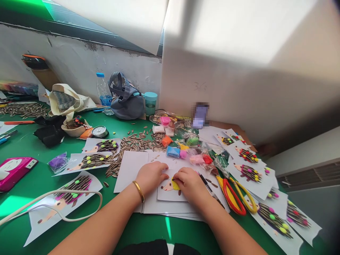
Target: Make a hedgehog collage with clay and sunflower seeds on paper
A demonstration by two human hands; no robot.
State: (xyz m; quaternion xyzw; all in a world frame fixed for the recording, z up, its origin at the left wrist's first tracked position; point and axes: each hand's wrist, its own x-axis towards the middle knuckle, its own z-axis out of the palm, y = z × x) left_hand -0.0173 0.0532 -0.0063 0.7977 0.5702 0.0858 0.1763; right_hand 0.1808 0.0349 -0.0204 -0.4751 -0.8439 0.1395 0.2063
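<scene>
A small white card (163, 194) lies on stacked white paper in front of me, bearing a peach hedgehog face (166, 186) and a yellow clay body (175, 185). My left hand (152, 177) rests at the card's upper left, its thumb and forefinger apart and nothing between them. At the yellow clay, my right hand (190, 182) has its fingers pinched together around something small and dark that I cannot make out. A pen (211, 189) lies on the paper just right of my right hand.
Sunflower seeds (138, 142) and coloured clay packets (173, 152) lie behind the paper. Red-handled scissors (233, 198) and finished hedgehog cards (275, 221) are at the right. More cards, a white cable (99, 202) and a pink box (17, 171) are at the left.
</scene>
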